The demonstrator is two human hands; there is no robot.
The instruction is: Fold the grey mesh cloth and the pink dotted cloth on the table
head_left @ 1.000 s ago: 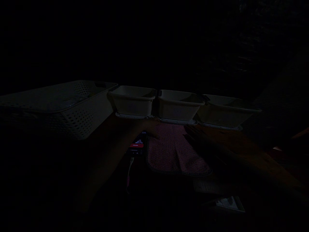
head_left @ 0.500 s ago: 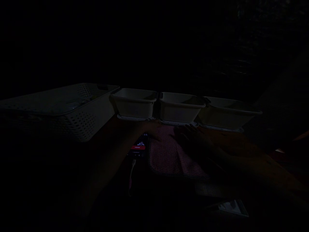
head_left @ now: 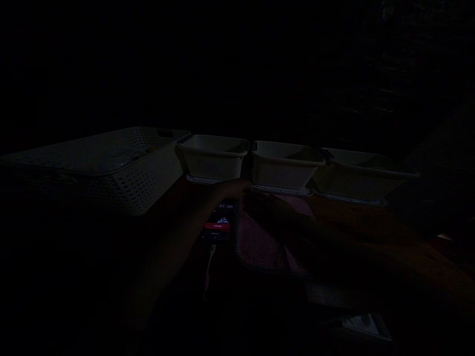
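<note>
The scene is very dark. A pink cloth [head_left: 260,242] with a dark edge lies flat on the table in front of me. My left hand [head_left: 232,189] rests at the cloth's far left corner, just below a white tub. My right hand [head_left: 269,210] lies across the cloth's far part, reaching left toward my left hand. Too little light reaches either hand for me to make out the fingers. A lit phone [head_left: 218,222] with a cable lies just left of the cloth.
A large white perforated basket [head_left: 122,168] stands at the left. Three white tubs stand in a row behind the cloth: left tub [head_left: 213,160], middle tub [head_left: 285,165], right tub [head_left: 356,175]. A pale card or packet [head_left: 365,324] lies near the front right.
My right hand has slid left across the cloth from its right side toward my left hand. My left hand stays at the far left corner. The view has shifted slightly.
</note>
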